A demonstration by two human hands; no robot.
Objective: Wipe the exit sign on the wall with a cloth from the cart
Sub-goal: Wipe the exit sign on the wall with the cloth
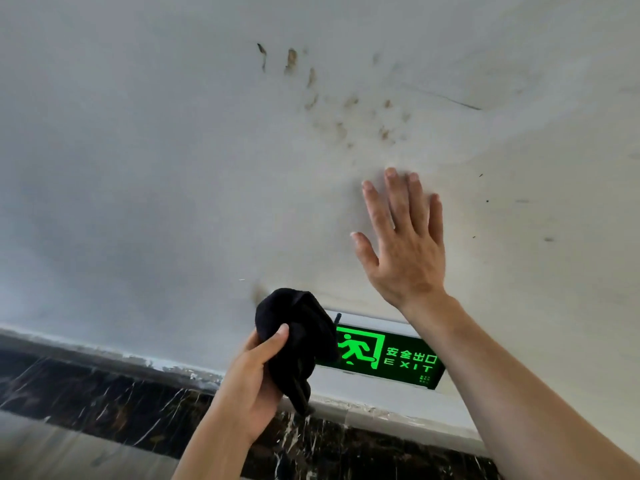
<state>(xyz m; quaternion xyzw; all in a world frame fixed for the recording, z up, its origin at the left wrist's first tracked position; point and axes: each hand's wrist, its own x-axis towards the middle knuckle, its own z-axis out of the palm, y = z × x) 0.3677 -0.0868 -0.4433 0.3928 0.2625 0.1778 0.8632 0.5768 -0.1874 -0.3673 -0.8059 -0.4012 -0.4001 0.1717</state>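
A green lit exit sign [388, 356] with a running figure and white lettering is set low in the white wall, just above the skirting. My left hand [254, 379] grips a bunched black cloth [294, 337], which covers the sign's left end. My right hand [401, 244] lies flat on the wall above the sign with its fingers spread, holding nothing. My right forearm crosses in front of the sign's right end.
The white wall [173, 168] carries brown smudges [346, 109] above my right hand. A black marble skirting [104, 400] with white veins runs along the bottom, below a chipped white ledge [381, 414].
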